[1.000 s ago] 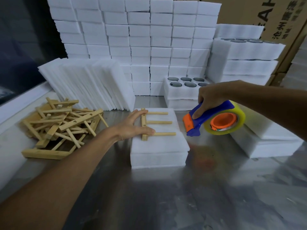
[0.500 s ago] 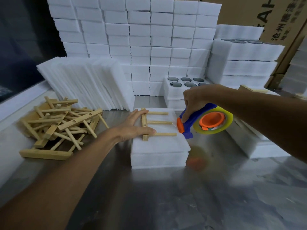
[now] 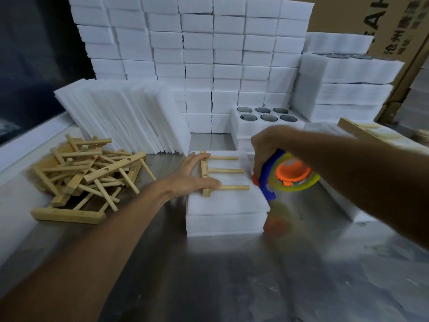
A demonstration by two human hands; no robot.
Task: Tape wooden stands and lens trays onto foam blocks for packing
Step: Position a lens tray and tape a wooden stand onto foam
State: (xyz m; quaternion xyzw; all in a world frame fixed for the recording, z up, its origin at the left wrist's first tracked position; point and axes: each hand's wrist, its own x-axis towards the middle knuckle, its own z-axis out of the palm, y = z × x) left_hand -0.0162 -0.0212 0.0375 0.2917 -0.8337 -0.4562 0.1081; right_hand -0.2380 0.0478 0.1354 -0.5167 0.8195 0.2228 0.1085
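A white foam block (image 3: 226,212) lies on the steel table, two layers thick. On its top sits a wooden stand (image 3: 214,173), a short bar with three dowels pointing right. My left hand (image 3: 193,176) lies flat with straight fingers on the bar and holds it down. My right hand (image 3: 267,145) grips a blue and orange tape dispenser (image 3: 285,174) with a yellowish roll. The dispenser's front end touches the block's right edge by the dowel tips.
A heap of loose wooden stands (image 3: 86,175) lies at the left. Thin foam sheets (image 3: 125,112) lean behind it. A wall of stacked foam blocks (image 3: 197,54) fills the back, with a foam lens tray (image 3: 264,117) in front. Another stand on foam (image 3: 357,131) sits at the right.
My right hand has carried the tape dispenser leftward and down to the block's right edge. My left hand has stayed pressed on the stand.
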